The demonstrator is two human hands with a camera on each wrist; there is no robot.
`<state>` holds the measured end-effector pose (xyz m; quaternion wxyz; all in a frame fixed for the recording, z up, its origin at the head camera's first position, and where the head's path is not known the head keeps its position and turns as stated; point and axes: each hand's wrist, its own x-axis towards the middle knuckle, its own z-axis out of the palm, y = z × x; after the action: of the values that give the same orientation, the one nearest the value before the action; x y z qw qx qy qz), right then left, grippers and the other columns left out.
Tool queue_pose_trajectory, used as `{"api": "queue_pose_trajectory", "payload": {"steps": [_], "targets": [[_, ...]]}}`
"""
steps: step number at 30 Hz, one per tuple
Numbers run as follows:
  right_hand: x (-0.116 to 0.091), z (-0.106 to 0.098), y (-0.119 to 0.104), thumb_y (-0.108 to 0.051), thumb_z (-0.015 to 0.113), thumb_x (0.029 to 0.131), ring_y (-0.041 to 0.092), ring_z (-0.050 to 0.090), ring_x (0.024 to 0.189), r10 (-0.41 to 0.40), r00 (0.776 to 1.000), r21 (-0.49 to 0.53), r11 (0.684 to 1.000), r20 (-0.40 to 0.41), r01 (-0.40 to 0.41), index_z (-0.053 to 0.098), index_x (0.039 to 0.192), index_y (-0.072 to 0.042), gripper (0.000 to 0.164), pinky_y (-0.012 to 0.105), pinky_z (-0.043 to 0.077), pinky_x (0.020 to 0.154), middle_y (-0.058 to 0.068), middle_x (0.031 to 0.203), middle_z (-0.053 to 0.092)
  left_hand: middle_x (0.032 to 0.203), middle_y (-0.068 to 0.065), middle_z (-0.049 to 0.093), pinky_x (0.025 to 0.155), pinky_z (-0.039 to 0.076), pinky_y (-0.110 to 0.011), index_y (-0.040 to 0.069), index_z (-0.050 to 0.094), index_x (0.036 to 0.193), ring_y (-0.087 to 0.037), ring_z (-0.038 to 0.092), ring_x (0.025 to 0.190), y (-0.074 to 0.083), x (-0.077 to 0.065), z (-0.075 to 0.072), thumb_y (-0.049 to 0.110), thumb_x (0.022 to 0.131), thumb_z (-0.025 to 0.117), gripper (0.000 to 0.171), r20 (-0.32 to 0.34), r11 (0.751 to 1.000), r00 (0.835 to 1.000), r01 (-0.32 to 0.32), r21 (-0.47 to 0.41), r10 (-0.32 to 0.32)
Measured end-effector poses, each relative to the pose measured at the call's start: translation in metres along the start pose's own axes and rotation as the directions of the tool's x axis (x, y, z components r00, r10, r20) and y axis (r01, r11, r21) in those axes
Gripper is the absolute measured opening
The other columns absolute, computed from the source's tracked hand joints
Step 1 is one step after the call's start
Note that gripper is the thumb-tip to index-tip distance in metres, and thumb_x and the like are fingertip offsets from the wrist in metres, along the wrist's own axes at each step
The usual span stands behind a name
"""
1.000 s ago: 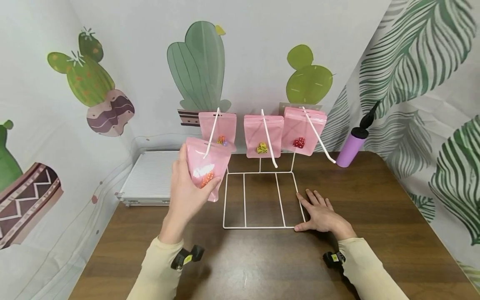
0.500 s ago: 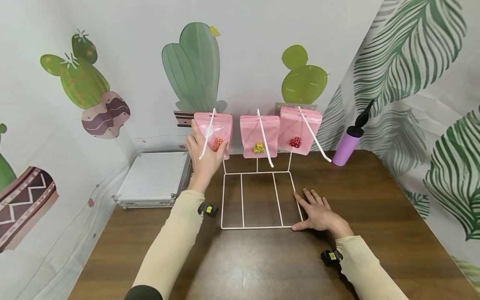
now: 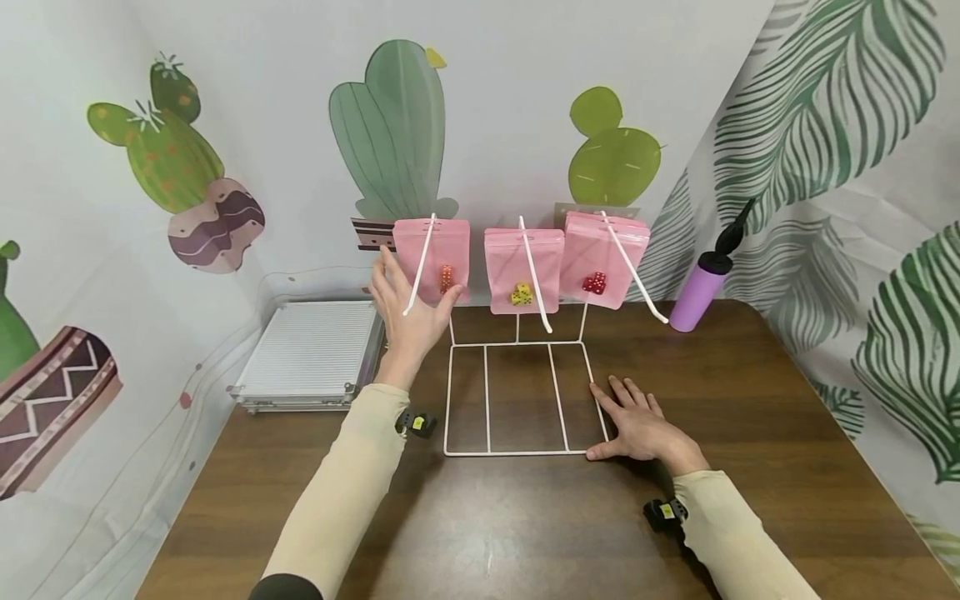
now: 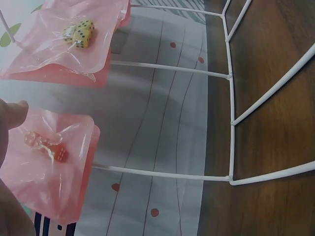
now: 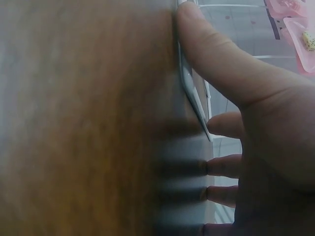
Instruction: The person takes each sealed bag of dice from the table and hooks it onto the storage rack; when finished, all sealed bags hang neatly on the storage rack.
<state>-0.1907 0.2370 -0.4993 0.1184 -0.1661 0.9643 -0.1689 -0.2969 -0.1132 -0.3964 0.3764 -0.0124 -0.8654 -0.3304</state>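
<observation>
My left hand [image 3: 408, 321] is beside the leftmost pink zip bag [image 3: 431, 250], its fingers and thumb spread apart around the lower left of the bag. That bag hangs on the left prong [image 3: 420, 265] of a white wire display rack [image 3: 517, 454], with orange dice [image 3: 446, 277] showing through it. In the left wrist view the thumb [image 4: 17, 114] stands near this bag [image 4: 69, 182]. My right hand [image 3: 636, 425] lies with straight fingers on the table, its thumb and forefinger at the right side of the rack's base.
A middle pink bag [image 3: 523, 262] with yellow dice and a right one [image 3: 606, 254] with red dice hang on the other prongs. A silver case [image 3: 311, 350] lies at left on the wooden table [image 3: 480, 533]. A purple hand pump [image 3: 697, 296] stands at back right.
My left hand carried a pink bag of orange dice up and back onto the left prong, then let go of it. The right hand has stayed at the rack's base.
</observation>
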Motion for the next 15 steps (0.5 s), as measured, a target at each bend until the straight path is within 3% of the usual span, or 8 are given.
{"api": "queue_pose_trajectory", "payload": {"steps": [5,11,15], "targets": [[0.0,-0.001,-0.001,-0.066,0.075,0.068,0.053,0.011,0.142,0.0,1.0,0.001,1.0,0.004,0.0,0.026,0.154,-0.009,0.115,0.076,0.013,0.106,0.031,0.157,0.016,0.149,-0.029,0.026,0.115,0.021,-0.057,-0.006,0.014,0.152,-0.04,0.026,0.138,-0.002,-0.003,-0.003,0.055,0.071,0.079,0.12,0.017,0.999,0.999,-0.03,-0.012,0.03],[-0.001,0.0,-0.001,-0.068,0.074,0.069,0.054,0.012,0.142,-0.009,1.0,-0.006,1.0,0.009,0.009,0.025,0.154,-0.008,0.115,0.076,0.013,0.106,0.032,0.156,0.016,0.153,-0.025,0.023,0.118,0.018,-0.055,-0.002,0.012,0.154,-0.038,0.023,0.141,-0.008,-0.007,-0.015,0.055,0.076,0.075,0.115,0.132,0.999,0.991,-0.032,0.012,0.03],[-0.002,-0.002,0.002,-0.068,0.074,0.069,0.054,0.012,0.142,-0.008,1.0,-0.009,1.0,0.01,0.008,0.025,0.155,-0.009,0.115,0.076,0.014,0.106,0.031,0.157,0.016,0.154,-0.024,0.021,0.116,0.022,-0.056,0.007,0.008,0.157,-0.04,0.022,0.142,-0.016,-0.008,-0.027,0.06,0.074,0.073,0.118,0.211,0.996,0.975,-0.082,0.044,0.071]]}}
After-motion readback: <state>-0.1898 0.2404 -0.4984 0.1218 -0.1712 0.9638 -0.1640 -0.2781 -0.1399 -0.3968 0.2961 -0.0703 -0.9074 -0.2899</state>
